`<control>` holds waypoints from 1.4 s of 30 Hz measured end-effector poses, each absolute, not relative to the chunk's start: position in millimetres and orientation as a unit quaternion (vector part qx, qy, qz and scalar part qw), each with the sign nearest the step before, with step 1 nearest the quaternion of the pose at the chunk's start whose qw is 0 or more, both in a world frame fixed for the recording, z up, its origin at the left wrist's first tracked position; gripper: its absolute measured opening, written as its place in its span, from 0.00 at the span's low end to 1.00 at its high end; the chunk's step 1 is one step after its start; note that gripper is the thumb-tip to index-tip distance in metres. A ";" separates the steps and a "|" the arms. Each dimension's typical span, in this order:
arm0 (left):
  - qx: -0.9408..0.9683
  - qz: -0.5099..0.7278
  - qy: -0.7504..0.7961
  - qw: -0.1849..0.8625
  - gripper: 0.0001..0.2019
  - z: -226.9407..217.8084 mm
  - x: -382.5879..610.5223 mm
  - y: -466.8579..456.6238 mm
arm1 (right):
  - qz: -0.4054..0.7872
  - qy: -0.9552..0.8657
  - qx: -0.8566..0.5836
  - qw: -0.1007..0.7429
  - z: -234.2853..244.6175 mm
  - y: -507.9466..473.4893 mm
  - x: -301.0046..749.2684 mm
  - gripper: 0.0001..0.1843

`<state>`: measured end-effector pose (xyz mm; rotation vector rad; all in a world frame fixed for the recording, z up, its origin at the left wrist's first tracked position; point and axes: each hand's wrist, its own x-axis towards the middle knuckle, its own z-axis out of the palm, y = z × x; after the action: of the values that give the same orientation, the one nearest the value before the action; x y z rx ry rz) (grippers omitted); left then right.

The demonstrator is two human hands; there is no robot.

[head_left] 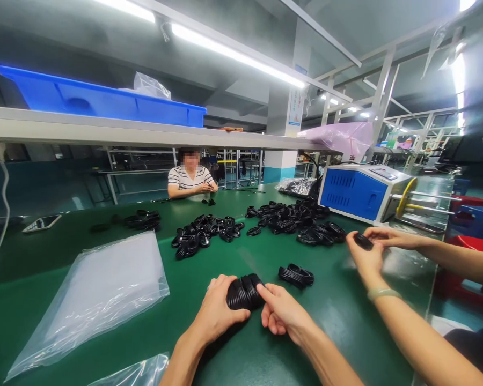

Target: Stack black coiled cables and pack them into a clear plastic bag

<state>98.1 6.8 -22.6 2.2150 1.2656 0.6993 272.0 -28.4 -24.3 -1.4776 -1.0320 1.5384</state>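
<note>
Black cable coils (243,292): packed side by side in a short row between both hands, near the front of the green surface (326,327); touching the surface or just above it, cannot tell which.
Left hand (219,305): grip closed around the left end, thumb along the near side, fingers over the far side; probably spread so to stop the loops fanning out.
Right hand (284,311): grip pinching the right end between thumb and forefinger, other fingers curled beneath; seemingly pressing inward to keep the row even.
Single coiled cable (297,275): lying apart, just beyond the right hand, perhaps for easy reach.
Middle cable pile (205,231) and larger cable pile (290,220): heaped farther back, likely to leave working room in front.
Clear plastic bags (104,289): laid flat in a stack at left, apparently within reach yet clear of the coils.
Co-worker's hands (366,254): at right, holding a small black coil (363,241) with both, near the blue-and-white machine (354,193).
Overhead shelf (225,138): carrying a blue plastic bin (112,104), presumably raised to save space below.
</note>
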 end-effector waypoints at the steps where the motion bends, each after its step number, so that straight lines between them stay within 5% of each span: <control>1: 0.810 0.257 0.466 0.245 0.30 -23.1 98.2 7.0 | 0.595 -0.403 -0.583 0.378 -24.4 -28.6 271.3 0.15; 13: 0.801 0.252 0.480 0.253 0.28 -20.3 99.1 2.7 | 0.466 -0.450 -0.667 0.367 -37.4 -24.4 267.9 0.14; 21: 0.800 0.258 0.487 0.238 0.28 -23.1 100.6 1.8 | 0.154 -0.614 -0.728 0.264 -30.4 -29.9 268.1 0.18; 33: 0.734 0.334 0.445 0.389 0.21 -27.0 100.7 3.0 | 0.156 -0.651 -0.654 0.353 -51.5 -25.6 263.8 0.25; 42: 0.676 0.366 0.470 0.433 0.32 -31.5 100.1 5.5 | 0.176 -0.631 -0.664 0.360 -55.1 -22.5 265.0 0.29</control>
<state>100.1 5.5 -31.5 1.6853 1.1721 0.9107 265.0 -22.5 -55.1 -1.7117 -1.6273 0.4541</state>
